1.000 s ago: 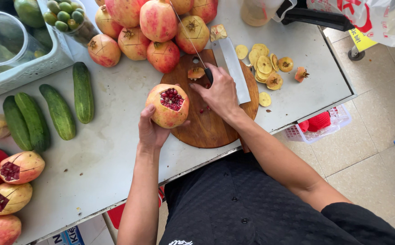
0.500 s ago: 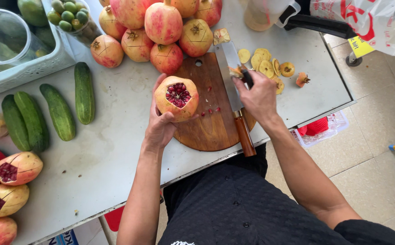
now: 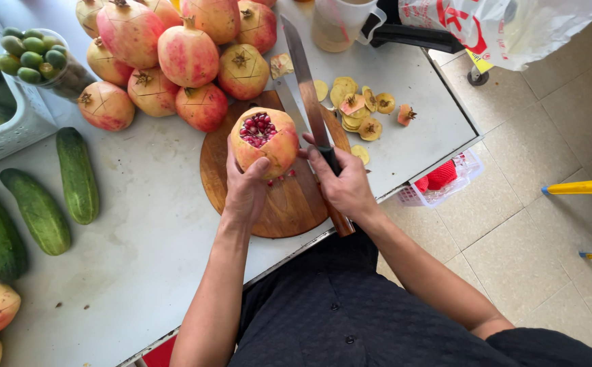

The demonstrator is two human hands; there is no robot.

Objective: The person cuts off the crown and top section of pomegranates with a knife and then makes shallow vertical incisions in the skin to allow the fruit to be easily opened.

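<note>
Lying at the far left of the table [image 3: 146,224] are dark cucumbers [image 3: 77,174] and a tub of small green fruit [image 3: 34,58], with cut fruit at the near corner. A pile of whole pomegranates [image 3: 187,58] sits next, just behind a round wooden board [image 3: 275,204]. Over that board the left hand [image 3: 245,187] cups a pomegranate [image 3: 264,141] whose crown is sliced off, red seeds showing; its fingers wrap the underside and the thumb presses the near face. A few loose seeds lie on the board beneath. The fruit looks dense and fairly heavy, with a stiff, leathery rind that takes a firm grip, though the seeds inside would burst and make it slick, so the uncut sides are the place to hold. Just right, the right hand [image 3: 345,187] closes its fingers round the handle of a long knife [image 3: 308,92], blade pointing away beside the fruit. Cut crowns [image 3: 358,109] lie further right, then a plastic bag [image 3: 513,27].
</note>
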